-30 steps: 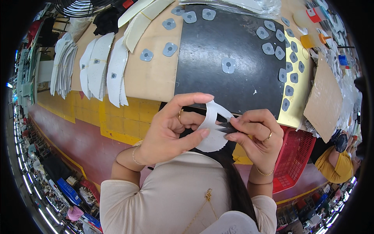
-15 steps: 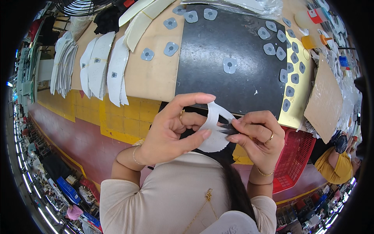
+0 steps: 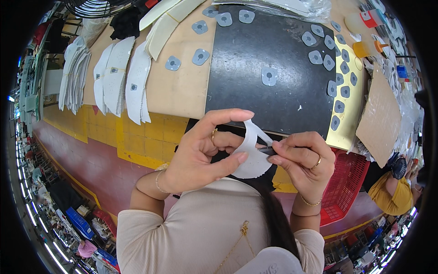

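Observation:
In front of my chest, my left hand [image 3: 203, 148] pinches a white fabric piece [image 3: 248, 164] between thumb and fingers. A narrow strip of that piece runs over my raised index fingertip and down towards the right, leaving a gap. Small dark thread snips [image 3: 266, 150] sit between the thumb and fingers of my right hand [image 3: 303, 155]. Their blades point left and reach the fabric beside the gap; the tips are partly hidden. On the black mat [image 3: 246, 55] beyond my hands lies a grey rounded patch [image 3: 269, 76] with a dark centre.
More grey patches lie around the mat and on a yellow board [image 3: 345, 102] at right. Stacks of white cut pieces [image 3: 115, 75] rest on the table's left side. A red basket [image 3: 344, 187], a glue bottle [image 3: 367, 48] and brown cardboard [image 3: 381, 114] are at right. Another person sits far right.
The snips' blades were spread apart and are now closer together at the fabric. The strip has shifted slightly to the right. My left hand has hardly moved.

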